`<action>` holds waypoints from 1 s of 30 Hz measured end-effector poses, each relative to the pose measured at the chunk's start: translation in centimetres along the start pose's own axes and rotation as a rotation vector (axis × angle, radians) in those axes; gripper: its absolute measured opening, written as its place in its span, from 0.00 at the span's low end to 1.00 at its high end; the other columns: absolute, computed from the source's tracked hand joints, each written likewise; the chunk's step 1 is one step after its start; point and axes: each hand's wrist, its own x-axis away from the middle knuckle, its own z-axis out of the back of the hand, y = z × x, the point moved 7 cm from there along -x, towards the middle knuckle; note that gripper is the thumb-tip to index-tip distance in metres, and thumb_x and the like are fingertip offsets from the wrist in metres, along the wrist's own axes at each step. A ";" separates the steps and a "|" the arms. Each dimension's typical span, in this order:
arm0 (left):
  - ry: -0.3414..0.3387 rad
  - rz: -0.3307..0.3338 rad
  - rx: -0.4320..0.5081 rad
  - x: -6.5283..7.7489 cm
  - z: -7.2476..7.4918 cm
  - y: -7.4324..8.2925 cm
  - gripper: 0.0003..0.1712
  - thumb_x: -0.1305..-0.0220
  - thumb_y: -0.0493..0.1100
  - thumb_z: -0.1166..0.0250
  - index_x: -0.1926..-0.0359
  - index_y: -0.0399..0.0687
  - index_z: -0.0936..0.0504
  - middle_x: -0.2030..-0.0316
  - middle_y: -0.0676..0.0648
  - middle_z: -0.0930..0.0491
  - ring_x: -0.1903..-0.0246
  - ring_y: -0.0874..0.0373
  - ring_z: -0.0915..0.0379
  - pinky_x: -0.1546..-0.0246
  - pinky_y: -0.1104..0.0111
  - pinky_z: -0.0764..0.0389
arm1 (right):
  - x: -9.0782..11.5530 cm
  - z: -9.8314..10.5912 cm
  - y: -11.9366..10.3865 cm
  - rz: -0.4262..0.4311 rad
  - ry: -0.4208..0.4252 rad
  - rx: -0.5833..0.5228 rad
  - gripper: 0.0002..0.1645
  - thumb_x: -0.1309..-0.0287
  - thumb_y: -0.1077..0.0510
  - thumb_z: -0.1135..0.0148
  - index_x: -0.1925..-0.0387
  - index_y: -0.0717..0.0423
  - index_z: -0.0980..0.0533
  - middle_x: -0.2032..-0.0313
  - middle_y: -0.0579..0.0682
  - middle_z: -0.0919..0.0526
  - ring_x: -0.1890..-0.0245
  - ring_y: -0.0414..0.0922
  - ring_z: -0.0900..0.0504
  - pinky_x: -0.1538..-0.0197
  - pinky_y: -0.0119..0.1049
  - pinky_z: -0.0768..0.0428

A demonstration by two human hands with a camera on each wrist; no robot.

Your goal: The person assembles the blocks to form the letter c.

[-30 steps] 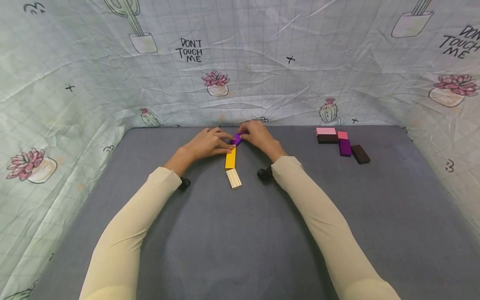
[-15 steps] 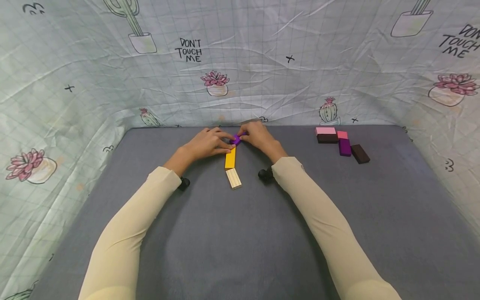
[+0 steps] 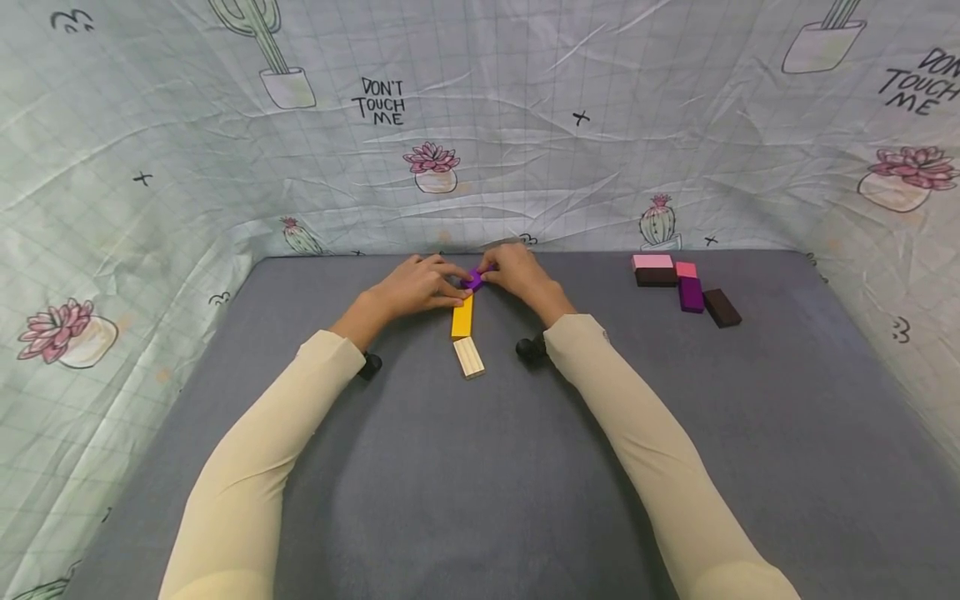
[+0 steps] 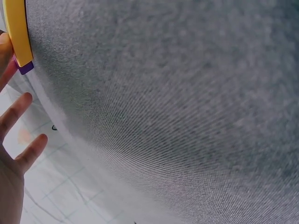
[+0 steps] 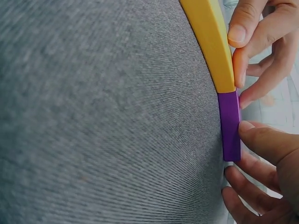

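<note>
A purple wooden block lies end to end with a yellow block near the table's back edge. My right hand pinches the purple block's far end, its thumb on top in the right wrist view. From the other side, my left hand touches the two blocks around their joint. Its thumb rests on the yellow block, and its other fingers spread loosely in the left wrist view. Toward me, a plain wooden block meets the yellow one at a slight angle. Fingers partly cover the purple block.
At the back right stands a cluster: a light pink block by a dark brown one, a coral block, a dark purple block and another dark brown block. A printed cloth walls the grey table.
The right hand has shifted very slightly at the purple block, which has turned a little. The left hand stays at the joint, and the other blocks lie where they were.
</note>
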 end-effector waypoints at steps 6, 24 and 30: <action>-0.006 -0.003 0.015 0.3 0.0 0.1 0.17 0.27 0.56 0.38 0.45 0.60 0.12 0.36 0.52 0.22 0.41 0.46 0.30 0.49 0.47 0.27 | 0.5 0.0 -0.2 0.021 -0.073 0.030 0.15 0.29 0.57 0.38 0.45 0.56 0.16 0.47 0.53 0.14 0.43 0.50 0.19 0.38 0.45 0.24; 0.030 -0.030 0.053 0.4 0.3 0.1 0.17 0.27 0.53 0.38 0.43 0.58 0.13 0.37 0.52 0.22 0.43 0.47 0.29 0.48 0.46 0.29 | 9.9 8.5 6.4 0.033 -0.135 0.197 0.21 0.29 0.60 0.39 0.39 0.63 0.21 0.42 0.62 0.18 0.44 0.58 0.19 0.42 0.56 0.24; 0.027 -0.042 0.043 0.1 0.3 0.2 0.17 0.27 0.54 0.38 0.44 0.57 0.13 0.37 0.52 0.22 0.42 0.48 0.29 0.47 0.45 0.29 | 14.5 11.6 10.2 -0.011 -0.186 0.302 0.21 0.30 0.60 0.39 0.39 0.63 0.22 0.52 0.63 0.14 0.63 0.52 0.16 0.57 0.53 0.21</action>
